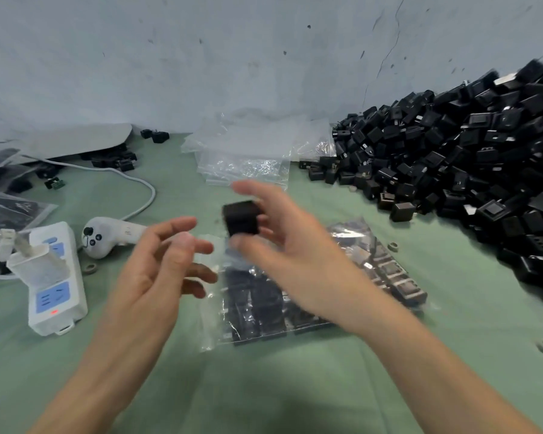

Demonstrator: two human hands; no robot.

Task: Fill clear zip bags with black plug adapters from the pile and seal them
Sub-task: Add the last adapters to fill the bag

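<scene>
Green cloth (264, 389) covered the work surface, and a clear zip bag (257, 305) lay flat near its middle. Rows of black adapters already filled most of the bag. Its mouth, on the left side, looked unsealed, though blur made that uncertain.

Just above the bag, the right hand (282, 245) gripped one adapter (240, 217) between thumb and fingers, lifted clear of the cloth. At the bag's left edge, the left hand (157, 270) hovered with fingers loosely curled. Blur hid whether it pinched the bag's lip or held nothing.

Right of the bag and behind it, a large pile (467, 170) of loose adapters banked up against the wall (201, 57). Directly behind the bag sat a stack of spare bags (242, 158), all empty. Far left of the bag, dark packed bags (10, 211) showed at the frame's edge, seemingly filled. Also left of the bag lay a white power strip (54, 277) and a white controller (107, 236).

Judging by this, the bag was nearly full. It likely needed the held adapter, perhaps a few more, and then sealing. With so big a pile and so many spare bags, most of the job appeared to remain.
</scene>
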